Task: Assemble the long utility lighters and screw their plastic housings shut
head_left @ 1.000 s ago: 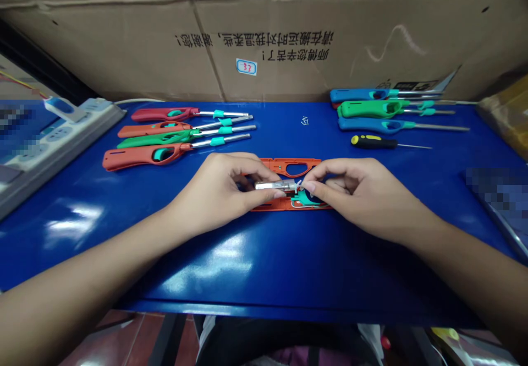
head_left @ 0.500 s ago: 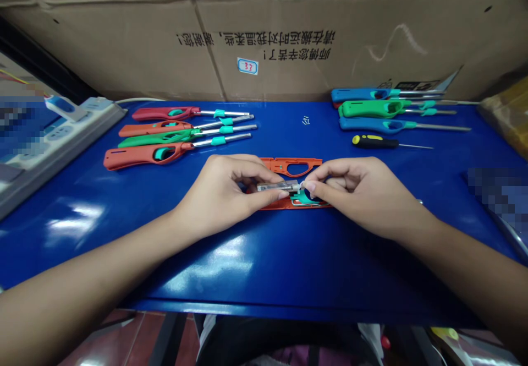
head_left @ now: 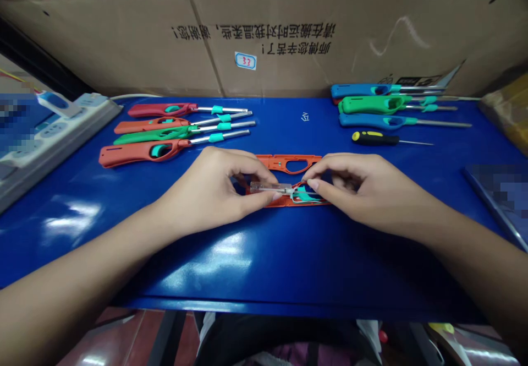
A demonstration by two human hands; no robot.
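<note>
My left hand (head_left: 223,187) pinches a clear lighter fuel tank (head_left: 270,188) between thumb and fingers, lying lengthwise over an orange lighter half-shell (head_left: 284,203). The tank's pale nozzle end points right, beside a teal trigger part (head_left: 304,194) and a thin white tube in the shell. My right hand (head_left: 350,184) is closed, thumb and fingertips together at the shell's right part; what they pinch is too small to tell. Just behind the hands lies the other orange half-shell (head_left: 297,163), with its oval trigger opening. The right end of the lower shell is hidden by my right hand.
Several assembled lighters (head_left: 142,152) lie at the left, and more lighters (head_left: 371,122) at the back right. In front of the latter lies a black and yellow screwdriver (head_left: 375,137). A power strip (head_left: 58,135) runs along the left edge; a cardboard box (head_left: 136,41) walls off the back.
The fuel tank has come down and slightly left, closer to the orange half-shell. My right fingertips have stayed near its nozzle end. The whole view has shifted a little.
</note>
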